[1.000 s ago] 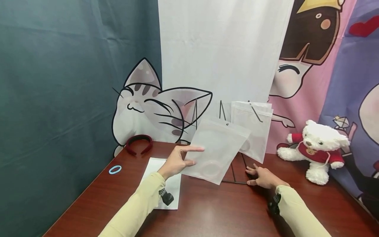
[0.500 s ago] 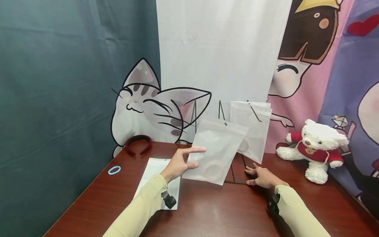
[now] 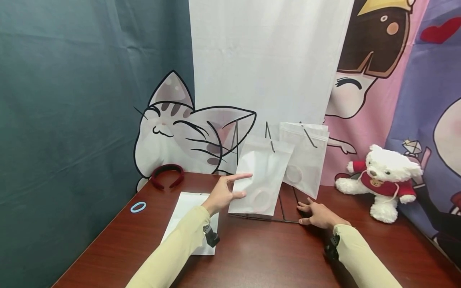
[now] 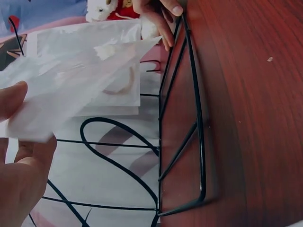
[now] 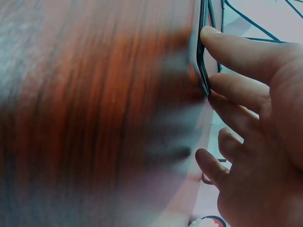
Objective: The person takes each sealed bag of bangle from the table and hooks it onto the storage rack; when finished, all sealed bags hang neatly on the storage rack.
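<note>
A frosted zip bag (image 3: 263, 176) with a ring-shaped outline near its bottom hangs on a hook of a black wire display rack (image 4: 201, 156). My left hand (image 3: 222, 195) is at the bag's left side, index finger and thumb spread apart. Its index fingertip lies over the bag's front, and the left wrist view shows the lower edge near another digit. My right hand (image 3: 321, 216) holds the rack's front base corner, thumb and index finger on the black wire in the right wrist view. Behind hang further frosted bags (image 3: 306, 160) on another hook.
A white bag (image 3: 183, 208) lies flat on the brown table (image 3: 252, 256), partly under my left forearm. A blue ring (image 3: 138, 207) and a dark red headband (image 3: 155, 180) are at the left. A white teddy bear (image 3: 387, 160) sits at the right.
The hanging bag has moved back along its hook, so more of the hook tip shows in front. It hangs less tilted. My left hand has shifted slightly right; the right hand stays on the rack.
</note>
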Motion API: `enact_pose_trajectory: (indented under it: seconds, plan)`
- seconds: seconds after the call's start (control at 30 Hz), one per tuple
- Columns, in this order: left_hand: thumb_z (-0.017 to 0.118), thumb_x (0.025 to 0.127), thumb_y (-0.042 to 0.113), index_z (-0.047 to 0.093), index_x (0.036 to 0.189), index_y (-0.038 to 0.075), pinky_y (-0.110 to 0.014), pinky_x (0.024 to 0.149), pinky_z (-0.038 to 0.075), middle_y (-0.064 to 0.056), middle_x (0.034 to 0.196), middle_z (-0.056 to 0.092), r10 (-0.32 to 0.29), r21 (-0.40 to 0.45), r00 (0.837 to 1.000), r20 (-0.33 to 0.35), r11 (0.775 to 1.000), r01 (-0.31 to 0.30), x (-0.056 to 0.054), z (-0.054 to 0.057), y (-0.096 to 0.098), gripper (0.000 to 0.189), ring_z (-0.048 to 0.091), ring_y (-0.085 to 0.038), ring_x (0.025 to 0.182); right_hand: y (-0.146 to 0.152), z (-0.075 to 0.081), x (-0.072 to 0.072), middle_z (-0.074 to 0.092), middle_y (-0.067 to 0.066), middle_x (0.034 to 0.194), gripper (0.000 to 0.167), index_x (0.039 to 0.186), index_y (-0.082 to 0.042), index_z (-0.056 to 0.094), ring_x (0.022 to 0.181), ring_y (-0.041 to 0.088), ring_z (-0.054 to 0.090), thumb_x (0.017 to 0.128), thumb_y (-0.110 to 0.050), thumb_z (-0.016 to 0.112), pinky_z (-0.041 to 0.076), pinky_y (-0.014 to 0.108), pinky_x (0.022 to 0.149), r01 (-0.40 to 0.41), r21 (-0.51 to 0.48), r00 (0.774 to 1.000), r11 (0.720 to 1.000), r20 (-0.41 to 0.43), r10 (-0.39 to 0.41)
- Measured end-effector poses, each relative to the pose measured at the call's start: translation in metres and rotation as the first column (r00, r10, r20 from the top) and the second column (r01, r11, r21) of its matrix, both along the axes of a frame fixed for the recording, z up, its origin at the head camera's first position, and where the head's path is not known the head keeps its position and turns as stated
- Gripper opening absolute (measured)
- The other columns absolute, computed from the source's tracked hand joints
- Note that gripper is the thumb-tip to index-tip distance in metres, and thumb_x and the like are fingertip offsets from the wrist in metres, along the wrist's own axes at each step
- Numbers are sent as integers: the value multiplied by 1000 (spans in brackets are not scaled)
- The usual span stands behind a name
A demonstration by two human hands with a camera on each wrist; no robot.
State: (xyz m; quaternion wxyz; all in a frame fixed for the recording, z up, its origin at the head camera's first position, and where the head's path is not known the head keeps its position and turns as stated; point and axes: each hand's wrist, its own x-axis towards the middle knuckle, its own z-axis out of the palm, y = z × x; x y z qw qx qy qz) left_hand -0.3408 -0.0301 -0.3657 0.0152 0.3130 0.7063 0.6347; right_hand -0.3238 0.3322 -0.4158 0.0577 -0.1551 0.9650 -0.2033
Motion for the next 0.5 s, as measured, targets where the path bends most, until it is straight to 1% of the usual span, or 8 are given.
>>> enact_pose_trajectory:
  seconds: [0.07,0.13,0.2,0.27,0.3,0.37,0.47,0.5]
  plan:
    - [71,84,-8,64,137,19,-29,103,48,1,145,60,31,-10,1000,-4,999,-31,-5,0,4,60,52,-13,134,0,0,0,45,25,153,63,136,0,60,144,61,23,84,-30,79,27,73,111,-7,5,1000,1000,-4,7]
    - [72,84,-7,64,136,23,-34,111,44,4,145,59,75,-22,997,-15,997,-75,-9,1,9,61,46,-13,141,0,0,0,46,24,152,63,136,0,61,144,60,23,84,-30,79,28,73,111,-8,6,1000,1000,-7,8]
    - [73,83,-6,65,135,26,-38,113,43,7,146,59,119,-33,993,-24,992,-120,-13,2,13,62,45,-14,143,0,-1,-1,48,23,151,63,135,0,61,144,59,24,83,-29,80,28,72,111,-7,3,1000,1000,-10,7]
    - [72,83,-6,64,136,26,-38,112,44,5,147,58,140,-30,990,-26,990,-141,-18,4,17,62,47,-15,141,0,-2,-1,48,23,151,63,135,0,62,144,59,24,83,-30,80,29,72,111,-8,8,1000,1000,-13,8]
    - [72,84,-6,64,137,26,-37,108,47,2,147,58,146,-26,989,-25,989,-146,-20,5,18,62,51,-16,137,0,-2,-1,48,23,151,63,135,0,62,145,58,24,83,-30,80,28,72,112,-7,10,1000,1000,-14,7]
    - [71,84,-7,63,138,25,-31,98,52,-3,145,59,153,-23,988,-16,988,-154,-25,6,21,63,58,-16,126,1,-3,-1,47,23,152,63,136,0,61,145,58,24,83,-30,79,28,72,112,-1,11,1000,1000,-10,1]
    - [69,85,-9,62,139,23,-23,82,53,-11,139,63,172,-19,985,-9,985,-172,-34,7,25,63,63,-14,107,1,-4,-2,46,23,152,63,136,0,61,145,58,24,84,-31,79,28,72,112,-1,14,1000,1000,-10,1]
    - [69,84,-9,63,138,23,-21,79,52,-12,138,64,187,-23,982,-13,982,-187,-37,8,26,63,63,-13,104,1,-4,-1,46,23,152,63,136,0,61,145,58,24,84,-31,79,27,72,112,1,12,1000,1000,-9,-1]
